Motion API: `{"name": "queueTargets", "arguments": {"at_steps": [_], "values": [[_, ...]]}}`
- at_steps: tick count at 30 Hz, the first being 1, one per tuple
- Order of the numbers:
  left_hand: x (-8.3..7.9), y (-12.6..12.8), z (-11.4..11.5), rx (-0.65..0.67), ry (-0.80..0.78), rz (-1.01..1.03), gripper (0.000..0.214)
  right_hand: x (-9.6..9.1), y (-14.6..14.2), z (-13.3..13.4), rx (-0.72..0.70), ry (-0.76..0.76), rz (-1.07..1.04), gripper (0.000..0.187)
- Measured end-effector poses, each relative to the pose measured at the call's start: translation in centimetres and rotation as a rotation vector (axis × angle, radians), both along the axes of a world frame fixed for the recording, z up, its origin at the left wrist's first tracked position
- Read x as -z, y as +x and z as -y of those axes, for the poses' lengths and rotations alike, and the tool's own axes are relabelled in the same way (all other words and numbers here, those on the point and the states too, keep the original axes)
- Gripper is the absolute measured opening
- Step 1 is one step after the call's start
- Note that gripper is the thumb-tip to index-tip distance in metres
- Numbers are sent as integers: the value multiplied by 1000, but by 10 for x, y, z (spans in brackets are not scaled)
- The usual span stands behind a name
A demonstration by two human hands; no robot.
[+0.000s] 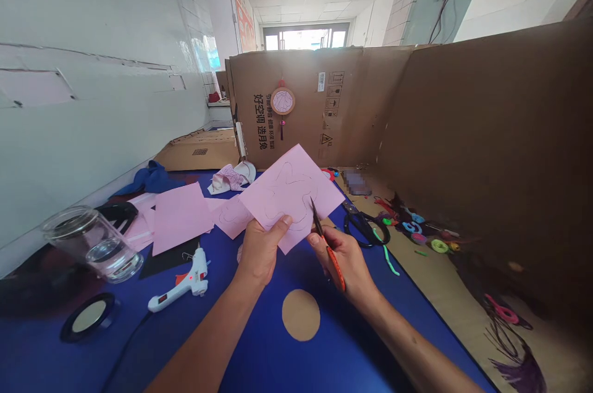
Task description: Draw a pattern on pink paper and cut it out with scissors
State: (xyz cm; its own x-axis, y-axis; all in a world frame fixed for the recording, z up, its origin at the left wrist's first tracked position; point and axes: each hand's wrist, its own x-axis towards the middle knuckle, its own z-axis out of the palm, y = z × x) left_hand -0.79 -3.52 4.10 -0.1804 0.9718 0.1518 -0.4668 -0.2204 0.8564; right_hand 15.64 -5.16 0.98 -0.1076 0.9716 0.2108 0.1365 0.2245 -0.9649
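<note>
My left hand (262,251) pinches the lower edge of a pink sheet of paper (296,186), its thumb lying on top. A rounded star-like outline is drawn on the sheet. In my right hand (345,257) is a pair of scissors (331,251) with orange-red handles, fingers wrapped round them. The blade tips lie at the drawn line, on the right part of the sheet. Whether the blades are apart I cannot tell. Below both hands a round brown cardboard disc (301,315) lies flat on the blue table (264,350).
On the left are a white glue gun (185,282), a glass jar (95,241), a roll of tape (88,317) and more pink paper (181,217). Black-handled scissors (365,226) and coloured trinkets (419,232) lie right. A cardboard wall (370,102) with a hanging round ornament (282,101) stands behind.
</note>
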Motion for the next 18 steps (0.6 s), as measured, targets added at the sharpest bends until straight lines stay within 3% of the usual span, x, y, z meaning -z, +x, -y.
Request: {"name": "queueTargets", "arguments": {"at_steps": [18], "values": [[-1,0,1,8,-2,-4,56,-1,0,0,31,42,33,56]]}}
